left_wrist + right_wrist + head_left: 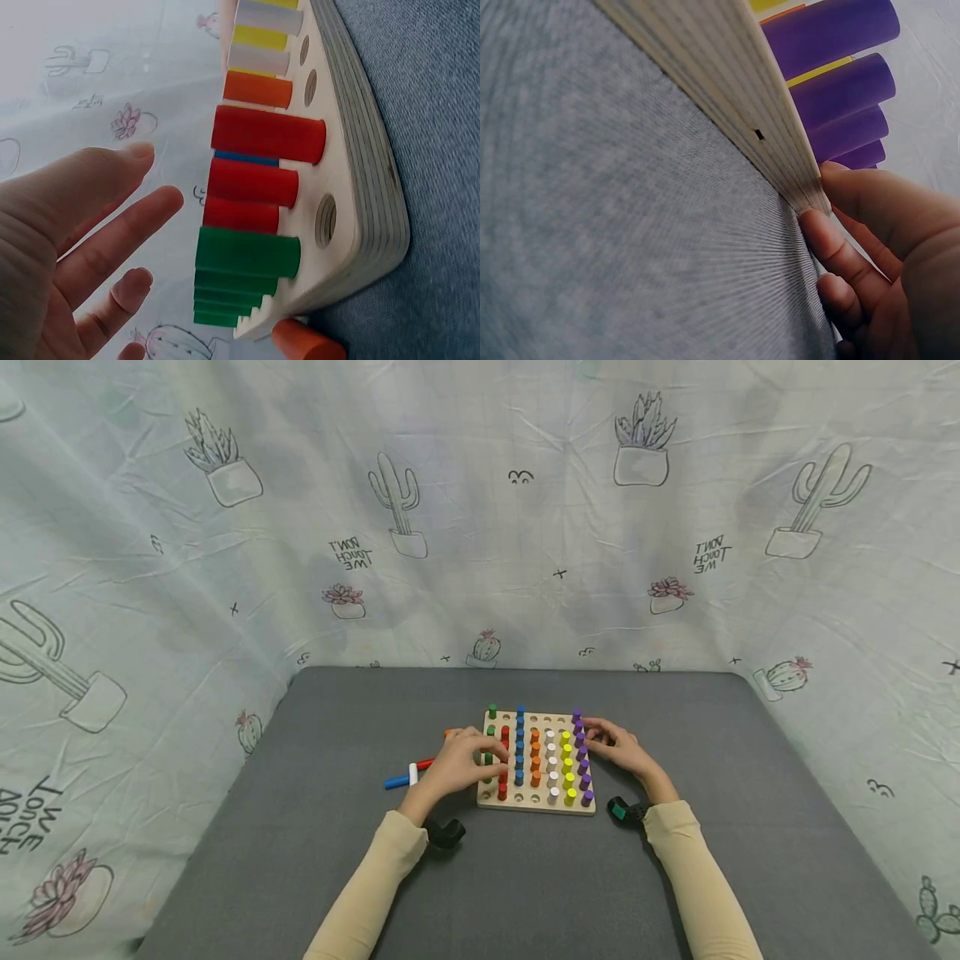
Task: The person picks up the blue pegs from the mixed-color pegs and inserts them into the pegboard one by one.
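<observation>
A wooden pegboard [537, 807] lies on the table, carrying rows of green, red, blue, orange, white, yellow and purple pegs. Over its left side hovers my left hand [453, 766], thumb and fingers bent apart with nothing between them. In the left wrist view these fingers are near the red pegs [253, 180] and green pegs [247, 251] without touching them. My right hand [624, 753] grips the board's right edge beside the purple pegs [844, 90]. Its thumb lies at the top edge, and a finger presses the board's side from below.
Left of the board lie a loose blue peg [397, 782], a white peg [413, 774] and a red peg [425, 764]. An orange peg [307, 341] lies by the board's corner. Bare holes show among the rows. A patterned curtain [480, 527] surrounds the grey table [525, 893].
</observation>
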{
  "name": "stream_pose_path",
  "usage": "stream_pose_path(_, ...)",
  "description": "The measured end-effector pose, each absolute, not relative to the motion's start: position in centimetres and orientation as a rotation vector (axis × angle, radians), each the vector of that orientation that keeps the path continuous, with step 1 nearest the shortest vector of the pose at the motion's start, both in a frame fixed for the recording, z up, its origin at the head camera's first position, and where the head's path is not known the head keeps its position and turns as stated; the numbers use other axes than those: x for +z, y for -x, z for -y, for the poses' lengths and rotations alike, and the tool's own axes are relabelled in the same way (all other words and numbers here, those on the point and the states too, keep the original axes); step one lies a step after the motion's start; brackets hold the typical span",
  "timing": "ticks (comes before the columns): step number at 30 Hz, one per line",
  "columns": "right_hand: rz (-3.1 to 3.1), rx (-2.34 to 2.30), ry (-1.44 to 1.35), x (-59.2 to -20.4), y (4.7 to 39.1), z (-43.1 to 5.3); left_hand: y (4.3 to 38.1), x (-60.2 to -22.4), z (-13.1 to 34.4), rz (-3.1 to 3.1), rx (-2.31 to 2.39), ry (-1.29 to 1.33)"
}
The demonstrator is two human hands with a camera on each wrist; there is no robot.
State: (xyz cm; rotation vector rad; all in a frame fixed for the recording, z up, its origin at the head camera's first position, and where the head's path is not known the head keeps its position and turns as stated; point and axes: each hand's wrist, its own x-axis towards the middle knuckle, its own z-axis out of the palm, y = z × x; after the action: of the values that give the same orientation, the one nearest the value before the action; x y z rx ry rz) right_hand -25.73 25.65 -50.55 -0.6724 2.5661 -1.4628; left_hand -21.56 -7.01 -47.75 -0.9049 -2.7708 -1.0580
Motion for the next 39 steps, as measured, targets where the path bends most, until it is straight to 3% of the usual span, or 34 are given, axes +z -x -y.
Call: stream_pose_path(39,-2.595,-1.448,0.672,-50.3,25.6,-25.4,20.3,-48.5,14.1,2.743,-1.071,0.699)
